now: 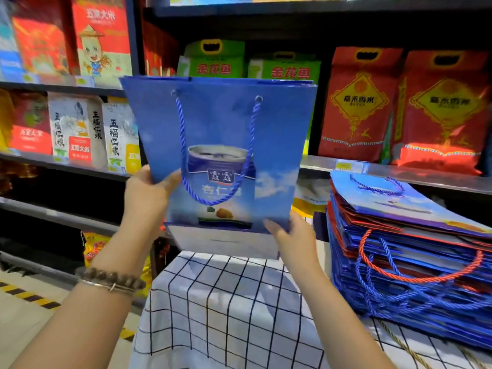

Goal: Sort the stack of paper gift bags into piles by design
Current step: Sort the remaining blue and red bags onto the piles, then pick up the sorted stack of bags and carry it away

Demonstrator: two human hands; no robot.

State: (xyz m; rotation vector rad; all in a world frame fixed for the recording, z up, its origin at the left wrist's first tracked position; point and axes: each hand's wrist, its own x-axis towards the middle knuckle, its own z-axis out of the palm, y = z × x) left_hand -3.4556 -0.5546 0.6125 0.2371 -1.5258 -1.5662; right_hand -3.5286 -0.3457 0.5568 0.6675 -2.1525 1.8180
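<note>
Left shelves: (pixel 66 86) boxes and packs of rice in red, white and blue stand in rows on dark shelves; lower levels are dark and hard to read
Floor: (pixel 29 310) pale, with a yellow and black striped line at the left edge
Left arm: a bead bracelet (pixel 111 279) and a thin metal bangle sit on the wrist
Left hand: (pixel 149 193) grip closed on the left edge of the bag, thumb on the front face, the other fingers hidden behind the paper
Bag: (pixel 277 129) blue paper gift bag, flat and folded, held upright in the air above the surface, in front of the shelves; it shows a sky print and a blue can; its blue rope handle (pixel 183 145) hangs down over the front; the white folded bottom is turned toward the camera
Right hand: (pixel 292 235) grip closed on the lower right corner of the bag, thumb on the front, other fingers behind
Surface: (pixel 226 302) covered by a white cloth with a black grid, bare under the bag
Back shelf: green packs (pixel 215 59) behind the bag top, red packs (pixel 359 107) to the right
Stack: (pixel 410 251) pile of flat gift bags on the right side of the surface, mostly blue with some red edges; blue handles and one red handle (pixel 415 278) hang from its side; the top bag is blue
</note>
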